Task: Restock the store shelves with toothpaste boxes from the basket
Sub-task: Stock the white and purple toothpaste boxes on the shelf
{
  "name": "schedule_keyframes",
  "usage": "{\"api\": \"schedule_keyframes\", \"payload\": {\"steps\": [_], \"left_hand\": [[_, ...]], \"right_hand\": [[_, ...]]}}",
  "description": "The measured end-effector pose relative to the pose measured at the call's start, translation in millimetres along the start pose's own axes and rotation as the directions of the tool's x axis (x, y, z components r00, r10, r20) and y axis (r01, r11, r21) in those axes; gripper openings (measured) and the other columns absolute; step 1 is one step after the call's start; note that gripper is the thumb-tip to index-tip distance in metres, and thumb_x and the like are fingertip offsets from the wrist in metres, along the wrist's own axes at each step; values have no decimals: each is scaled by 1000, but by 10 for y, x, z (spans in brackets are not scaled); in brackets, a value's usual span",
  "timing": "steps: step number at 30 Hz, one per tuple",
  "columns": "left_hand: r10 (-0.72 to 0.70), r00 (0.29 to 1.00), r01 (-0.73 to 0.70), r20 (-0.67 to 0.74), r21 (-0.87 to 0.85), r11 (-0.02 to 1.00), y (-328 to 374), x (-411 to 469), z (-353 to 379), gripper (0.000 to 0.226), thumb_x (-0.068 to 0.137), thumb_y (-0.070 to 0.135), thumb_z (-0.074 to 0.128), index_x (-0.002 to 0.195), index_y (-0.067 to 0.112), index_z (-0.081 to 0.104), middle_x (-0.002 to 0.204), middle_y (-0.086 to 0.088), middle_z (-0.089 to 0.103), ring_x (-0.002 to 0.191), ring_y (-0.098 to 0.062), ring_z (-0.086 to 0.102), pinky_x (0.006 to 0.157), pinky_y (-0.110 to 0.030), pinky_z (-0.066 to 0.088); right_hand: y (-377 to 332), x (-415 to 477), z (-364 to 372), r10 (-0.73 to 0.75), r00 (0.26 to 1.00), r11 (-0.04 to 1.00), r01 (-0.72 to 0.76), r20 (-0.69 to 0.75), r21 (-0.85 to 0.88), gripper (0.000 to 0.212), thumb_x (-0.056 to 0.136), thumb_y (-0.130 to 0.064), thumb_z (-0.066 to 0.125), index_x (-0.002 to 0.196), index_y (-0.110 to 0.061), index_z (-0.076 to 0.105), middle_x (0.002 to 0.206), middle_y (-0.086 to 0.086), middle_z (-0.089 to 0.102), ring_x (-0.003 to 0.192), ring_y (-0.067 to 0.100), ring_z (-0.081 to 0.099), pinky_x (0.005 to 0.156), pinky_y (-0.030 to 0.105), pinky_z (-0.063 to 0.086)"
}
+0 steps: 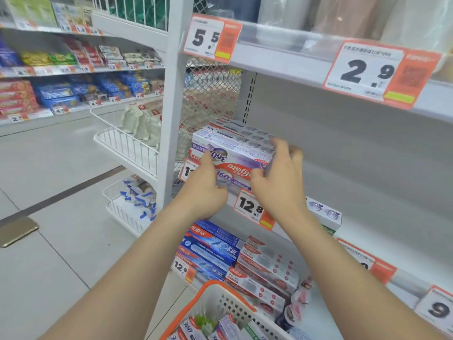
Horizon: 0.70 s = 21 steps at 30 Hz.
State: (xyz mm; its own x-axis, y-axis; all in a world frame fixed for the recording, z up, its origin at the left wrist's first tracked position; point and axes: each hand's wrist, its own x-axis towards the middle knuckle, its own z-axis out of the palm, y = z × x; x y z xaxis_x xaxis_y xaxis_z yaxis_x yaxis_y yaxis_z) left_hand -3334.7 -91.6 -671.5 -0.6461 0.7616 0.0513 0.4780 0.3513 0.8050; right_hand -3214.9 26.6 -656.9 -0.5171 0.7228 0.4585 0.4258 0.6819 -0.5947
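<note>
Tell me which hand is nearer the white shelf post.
Left. The left hand grips the left end of the box, just right of the post. The right hand grips the box's right end, farther from the post.

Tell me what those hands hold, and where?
A purple toothpaste box: the left hand grips its left end, the right hand its right end.

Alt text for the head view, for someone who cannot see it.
The left hand and right hand grip a toothpaste box atop a stack on a mostly bare shelf. Below, an orange-rimmed basket holds more boxes.
</note>
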Motion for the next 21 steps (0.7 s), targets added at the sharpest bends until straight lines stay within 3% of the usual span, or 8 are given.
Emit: {"api": "schedule_keyframes", "payload": {"steps": [2,4,6,9,14,16,18,21], "left_hand": [[-29,1000,29,1,-38,999,-4,26,18,90,96,10,57,168,23,3,134,1,62,112,-20,61,76,-22,48],[-48,999,48,-4,-85,995,-4,59,25,90,97,9,56,168,26,3,154,1,51,133,-24,54,101,-32,49],[-75,997,77,21,-119,990,-11,80,35,91,97,9,54,168,30,0,161,-1,44,140,-30,51,112,-45,47],[-90,996,93,29,-101,991,-3,71,48,91,98,11,52,167,34,-3,158,-7,47,137,-39,54,109,-51,48],[-72,997,74,18,-122,990,70,5,122,78,99,5,50,165,24,13,135,8,55,120,-24,60,83,-30,53],[-54,998,56,24,-117,992,108,-27,178,63,99,3,49,155,22,26,118,8,59,106,-20,62,72,-28,48],[-47,999,48,16,-98,994,137,-39,215,61,100,4,50,154,18,27,123,3,56,109,-19,59,81,-28,46],[-26,1000,26,5,-72,997,150,-24,227,67,99,7,53,158,17,23,147,-7,50,124,-25,57,96,-35,51]], "right_hand": [[98,-53,-18,14,1000,1000,-14,13,19,61,91,-8,57,149,-21,45,125,4,57,91,-6,60,86,24,43],[182,-59,-13,-34,999,998,32,40,51,49,91,-5,51,137,-22,54,105,-2,73,95,13,70,90,36,56],[202,-64,-43,-73,995,997,71,69,36,40,92,0,46,122,-22,60,94,-5,76,90,23,71,84,31,53],[189,-54,-103,-101,992,995,102,75,-5,26,98,1,48,105,-23,56,84,-7,69,83,30,64,66,24,34],[278,3,-75,-111,989,994,112,94,-6,19,105,-8,52,108,-25,60,99,-4,77,93,29,66,71,-8,28],[321,31,-35,-98,991,995,96,97,26,21,107,-12,54,120,-25,64,105,-4,78,102,26,69,79,-3,31],[355,57,18,-96,990,994,91,99,52,22,107,-16,55,122,-32,62,108,-8,77,110,25,69,100,18,46],[368,77,49,-120,990,992,116,78,53,20,106,-19,56,109,-38,58,105,-10,77,105,21,71,93,36,59]]}}
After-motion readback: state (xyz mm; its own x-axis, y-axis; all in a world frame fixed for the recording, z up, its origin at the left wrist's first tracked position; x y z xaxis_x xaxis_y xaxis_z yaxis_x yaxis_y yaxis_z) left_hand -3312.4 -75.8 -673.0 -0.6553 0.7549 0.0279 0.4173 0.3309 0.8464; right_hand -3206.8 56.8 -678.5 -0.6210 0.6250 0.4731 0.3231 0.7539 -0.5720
